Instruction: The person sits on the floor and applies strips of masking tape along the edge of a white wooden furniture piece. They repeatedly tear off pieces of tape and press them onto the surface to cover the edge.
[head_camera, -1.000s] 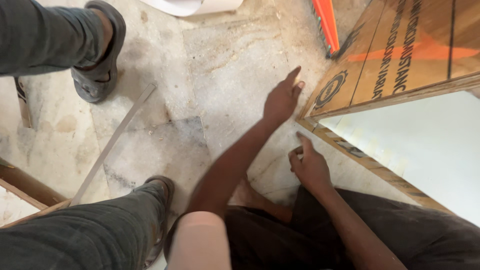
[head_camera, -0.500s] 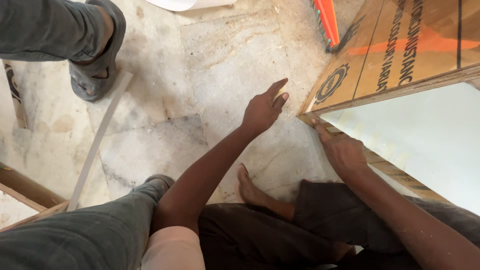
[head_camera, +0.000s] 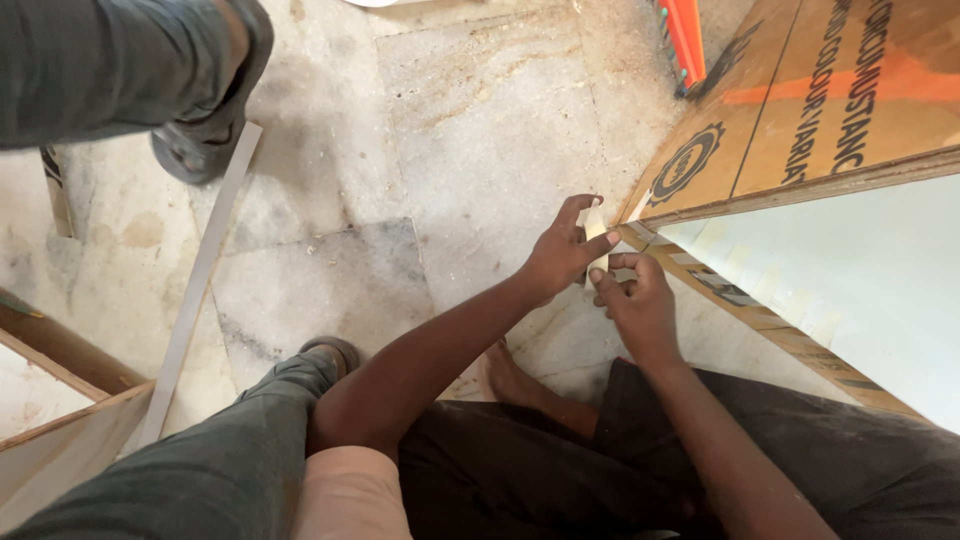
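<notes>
Pale, cream-coloured tape strip (head_camera: 596, 232) was seen pinched between the two hands, low over the stone floor (head_camera: 470, 130) and just beside the corner of the plywood board (head_camera: 800, 110). The left hand (head_camera: 560, 255) was held with its thumb and forefinger closed on the upper part of the strip, the other fingers curled loosely beneath. The right hand (head_camera: 635, 300) was placed just below and to the right of it, its fingertips drawn together at the lower end of the strip; whether that end was firmly gripped or only touched could not be told. The two hands were nearly touching each other.

The plywood board, brown with an orange band and a dark round emblem, was laid over a pale white panel (head_camera: 850, 290), whose near edge was framed by a wooden rim. Along that panel a row of short, pale tape pieces (head_camera: 770, 285) was seen stuck side by side.

A bare foot (head_camera: 505, 375) was tucked beneath the forearms, against dark trousers (head_camera: 560, 470). A grey-trousered knee (head_camera: 220, 470) was raised at the lower left. A long white strip (head_camera: 200, 285) was laid on the floor, and another person's sandalled foot (head_camera: 205, 120) was set at its upper end. An orange tool (head_camera: 685, 40) was partly seen at the top edge.
</notes>
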